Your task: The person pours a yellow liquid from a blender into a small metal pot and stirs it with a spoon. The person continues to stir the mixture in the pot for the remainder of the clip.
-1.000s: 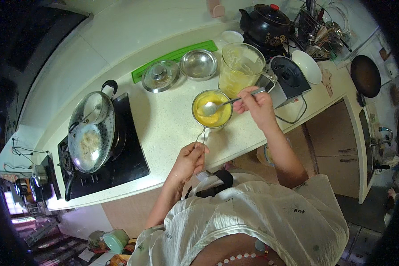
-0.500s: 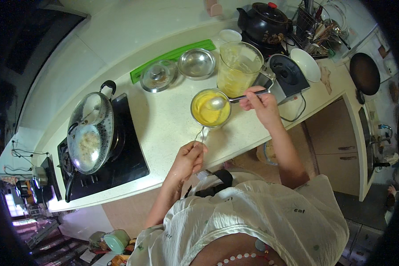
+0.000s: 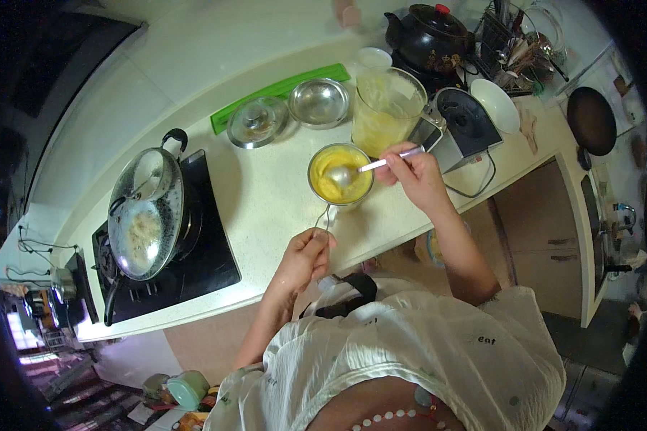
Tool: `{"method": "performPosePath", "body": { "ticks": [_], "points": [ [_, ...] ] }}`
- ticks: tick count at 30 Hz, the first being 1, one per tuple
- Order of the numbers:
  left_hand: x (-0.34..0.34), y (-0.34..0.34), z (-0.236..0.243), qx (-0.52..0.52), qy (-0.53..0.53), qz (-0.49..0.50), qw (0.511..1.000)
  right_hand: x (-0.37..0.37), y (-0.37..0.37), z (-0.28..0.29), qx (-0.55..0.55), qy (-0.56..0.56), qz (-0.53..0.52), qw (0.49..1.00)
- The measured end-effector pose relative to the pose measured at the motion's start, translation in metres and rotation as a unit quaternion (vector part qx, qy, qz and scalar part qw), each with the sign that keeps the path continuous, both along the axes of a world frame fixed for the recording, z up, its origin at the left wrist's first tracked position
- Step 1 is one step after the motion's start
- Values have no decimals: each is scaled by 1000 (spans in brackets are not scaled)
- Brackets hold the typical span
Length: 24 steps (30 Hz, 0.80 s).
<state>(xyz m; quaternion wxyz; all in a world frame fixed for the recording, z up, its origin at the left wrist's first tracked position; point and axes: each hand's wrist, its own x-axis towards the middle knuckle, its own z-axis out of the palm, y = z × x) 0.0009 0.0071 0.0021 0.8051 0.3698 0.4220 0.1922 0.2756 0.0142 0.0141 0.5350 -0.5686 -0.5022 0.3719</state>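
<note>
At the middle of the counter is a small round metal strainer [image 3: 311, 179] with a thin wire handle. Inside it lies thick yellow mash [image 3: 329, 159]. My left hand [image 3: 303, 260] is closed round the end of the wire handle, close to the counter's front edge. A metal spoon [image 3: 370, 165] is gripped by the handle in my right hand [image 3: 415, 176], its bowl resting in the mash. Just behind the strainer stands a clear pitcher [image 3: 388, 122] smeared with yellow. What lies under the strainer is hidden.
Behind are a steel bowl [image 3: 318, 103], a glass lid [image 3: 257, 122] and a green strip [image 3: 226, 121]. A lidded wok [image 3: 144, 215] sits on the black hob [image 3: 216, 266] at left. At right stand a blender base [image 3: 474, 129], a white bowl [image 3: 494, 105] and a dark kettle [image 3: 431, 39].
The spoon's bowl has moved slightly left and lower within the yellow mash, and my right hand has shifted a little left with it. My left hand stays put.
</note>
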Motion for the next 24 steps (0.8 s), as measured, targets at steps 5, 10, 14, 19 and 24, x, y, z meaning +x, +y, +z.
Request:
{"method": "performPosePath", "body": {
  "ticks": [5, 10, 14, 19, 24],
  "points": [
    [-3, 1, -4, 6, 1, -10, 1000, 13, -3, 5, -5, 15, 19, 1000],
    [-2, 0, -5, 7, -9, -15, 1000, -1, 9, -1, 13, -16, -21, 1000],
    [0, 0, 2, 9, 3, -7, 1000, 13, -8, 18, -19, -74, -27, 997],
    [1, -1, 1, 7, 6, -13, 1000, -2, 4, -5, 40, -32, -27, 998],
    [1, -1, -1, 5, -1, -6, 1000, 6, -12, 2, 16, -25, -6, 1000]
  ]
}}
